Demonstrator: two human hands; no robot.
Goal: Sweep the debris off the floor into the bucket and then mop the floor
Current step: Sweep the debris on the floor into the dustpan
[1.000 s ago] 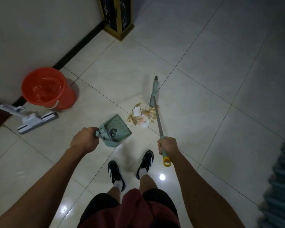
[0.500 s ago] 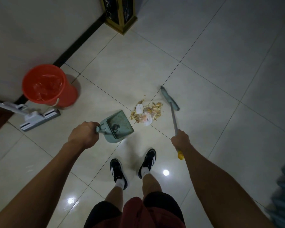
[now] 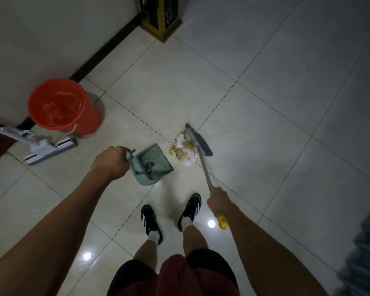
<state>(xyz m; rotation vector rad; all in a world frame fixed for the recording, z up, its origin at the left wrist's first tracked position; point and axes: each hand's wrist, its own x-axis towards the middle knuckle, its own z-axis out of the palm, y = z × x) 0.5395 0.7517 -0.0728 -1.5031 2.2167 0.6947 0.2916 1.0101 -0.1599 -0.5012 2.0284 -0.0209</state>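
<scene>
The left hand (image 3: 111, 163) grips the handle of a green dustpan (image 3: 153, 164), whose open mouth faces right toward a pile of debris (image 3: 183, 150) on the tiled floor (image 3: 265, 124); the right hand (image 3: 219, 202) grips the shaft of a broom (image 3: 198, 142), whose head rests against the right and far side of the pile, a yellow cap at the near end of the shaft. To the far left, an orange bucket (image 3: 62, 106) lined with a plastic bag stands by the wall, with a white mop (image 3: 41, 147) lying just beside its near side. Two black shoes (image 3: 171, 212) stand on the floor near the dustpan, and a gold-trimmed dark stand (image 3: 160, 16) is at the far wall.
</scene>
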